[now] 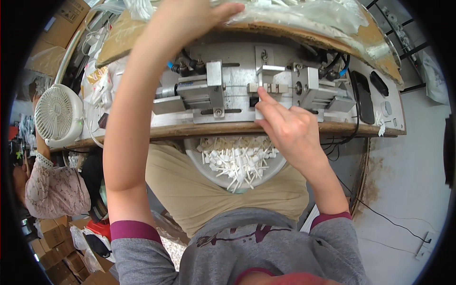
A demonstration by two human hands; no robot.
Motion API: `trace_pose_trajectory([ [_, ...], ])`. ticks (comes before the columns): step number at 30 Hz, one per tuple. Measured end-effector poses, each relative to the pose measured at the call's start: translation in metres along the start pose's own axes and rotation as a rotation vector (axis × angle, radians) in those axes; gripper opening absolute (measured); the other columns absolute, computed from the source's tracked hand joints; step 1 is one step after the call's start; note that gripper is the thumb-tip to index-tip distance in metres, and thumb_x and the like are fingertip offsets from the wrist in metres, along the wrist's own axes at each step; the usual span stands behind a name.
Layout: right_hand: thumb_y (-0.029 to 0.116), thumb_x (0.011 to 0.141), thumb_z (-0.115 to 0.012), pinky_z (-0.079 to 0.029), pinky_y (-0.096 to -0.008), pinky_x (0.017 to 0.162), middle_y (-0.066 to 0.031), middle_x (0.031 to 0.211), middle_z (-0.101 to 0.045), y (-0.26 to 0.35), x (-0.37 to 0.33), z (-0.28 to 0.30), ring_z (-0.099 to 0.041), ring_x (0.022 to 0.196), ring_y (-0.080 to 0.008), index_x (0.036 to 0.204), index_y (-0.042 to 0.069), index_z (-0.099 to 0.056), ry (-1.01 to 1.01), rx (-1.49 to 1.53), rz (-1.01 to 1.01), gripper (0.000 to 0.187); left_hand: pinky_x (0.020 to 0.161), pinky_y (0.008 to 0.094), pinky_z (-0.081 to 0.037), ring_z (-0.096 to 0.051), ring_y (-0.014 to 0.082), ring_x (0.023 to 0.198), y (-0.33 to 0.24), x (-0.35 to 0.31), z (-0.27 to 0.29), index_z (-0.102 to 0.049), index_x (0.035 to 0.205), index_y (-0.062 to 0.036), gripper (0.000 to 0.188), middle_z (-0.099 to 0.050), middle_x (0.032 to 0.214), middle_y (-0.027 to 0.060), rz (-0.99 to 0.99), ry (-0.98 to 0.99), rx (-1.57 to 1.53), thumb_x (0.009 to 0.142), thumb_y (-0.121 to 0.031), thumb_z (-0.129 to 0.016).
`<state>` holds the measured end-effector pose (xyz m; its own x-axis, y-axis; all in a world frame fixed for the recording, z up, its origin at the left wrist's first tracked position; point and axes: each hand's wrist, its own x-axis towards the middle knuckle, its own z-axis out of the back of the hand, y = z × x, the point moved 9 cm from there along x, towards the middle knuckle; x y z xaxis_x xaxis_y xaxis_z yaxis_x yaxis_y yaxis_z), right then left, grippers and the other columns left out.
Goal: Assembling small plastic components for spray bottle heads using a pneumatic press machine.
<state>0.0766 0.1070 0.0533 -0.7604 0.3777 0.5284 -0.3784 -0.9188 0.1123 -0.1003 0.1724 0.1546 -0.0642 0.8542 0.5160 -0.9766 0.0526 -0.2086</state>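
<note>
My right hand (290, 127) is at the metal clamping fixture (236, 97) on the bench. Its index fingertip touches the slotted block (276, 88) at the fixture's centre, and the other fingers are curled together with the thumb below. A bit of white shows by these fingers; what they pinch is mostly hidden. My left hand (187, 18) is stretched over the raised shelf, its thumb spread out beside the clear plastic bag (304, 15). The top edge of the picture cuts off its other fingers. Between my legs, under the bench edge, sits a basket (197, 164) of white plastic stick-like pieces (240, 161).
Metal cylinders with hoses flank the fixture. A white fan (58, 115) stands at the bench's left end. A black phone-like object (363, 97) lies to the right, near loose cables. The wooden shelf edge (266, 29) overhangs the back. Another person's lace sleeve (57, 190) shows at far left.
</note>
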Motion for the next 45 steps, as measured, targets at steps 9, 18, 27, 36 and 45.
trace_pose_trajectory([
  [9, 0.011, 0.079, -0.075, -0.048, -0.0283, 0.049, -0.0113, 0.120, -0.073, -0.001, -0.002, -0.001, -0.055, 0.047, -0.0201, 0.090, 0.006, -0.063, -0.014, 0.058, -0.039, 0.017, 0.074, 0.0424, -0.053, -0.068, 0.0323, 0.084, 0.015, 0.000, -0.010, -0.066, 0.102, -0.0032, 0.033, -0.070, 0.092, 0.0137, -0.238, -0.280, -0.065, 0.091, -0.034, -0.071],
  [18, 0.014, 0.081, -0.079, -0.054, -0.0312, 0.063, -0.0110, 0.114, -0.074, -0.013, -0.012, 0.018, -0.070, 0.066, -0.0215, 0.102, 0.005, -0.070, -0.077, 0.339, -0.180, 0.024, 0.078, 0.0415, -0.052, -0.065, 0.0322, 0.088, 0.001, -0.014, 0.005, -0.063, 0.109, -0.0068, 0.018, -0.065, 0.098, 0.0098, -0.124, -0.158, 0.022, 0.096, -0.020, -0.065],
  [27, 0.009, 0.083, -0.079, -0.054, -0.0270, 0.063, -0.0104, 0.107, -0.075, -0.009, -0.006, 0.034, -0.070, 0.067, -0.0133, 0.103, 0.002, -0.070, -0.133, 0.516, -0.233, 0.023, 0.072, 0.0387, -0.051, -0.064, 0.0311, 0.084, 0.001, -0.026, 0.031, -0.062, 0.108, -0.0023, 0.016, -0.061, 0.094, 0.0131, -0.126, -0.225, -0.092, 0.094, -0.009, -0.064],
  [36, 0.014, 0.098, -0.062, -0.060, -0.0300, 0.070, -0.0230, 0.105, -0.070, -0.034, -0.023, 0.025, -0.072, 0.081, -0.0215, 0.128, -0.011, -0.056, -0.098, 1.858, -0.453, 0.040, 0.064, 0.0352, -0.054, -0.067, 0.0274, 0.079, -0.079, -0.121, 0.028, -0.064, 0.107, -0.0017, 0.038, -0.062, 0.094, 0.0122, -0.336, 0.167, -0.431, 0.071, 0.009, -0.068],
  [45, -0.014, 0.078, -0.074, -0.062, -0.0275, 0.074, -0.0140, 0.111, -0.061, -0.019, -0.037, 0.018, -0.069, 0.096, -0.0178, 0.113, -0.007, -0.067, 0.052, 1.752, -0.450, 0.037, 0.074, 0.0355, -0.054, -0.066, 0.0275, 0.087, -0.067, -0.146, 0.011, -0.065, 0.106, 0.0002, 0.034, -0.063, 0.098, 0.0129, -0.252, 0.079, -0.550, 0.073, 0.009, -0.067],
])
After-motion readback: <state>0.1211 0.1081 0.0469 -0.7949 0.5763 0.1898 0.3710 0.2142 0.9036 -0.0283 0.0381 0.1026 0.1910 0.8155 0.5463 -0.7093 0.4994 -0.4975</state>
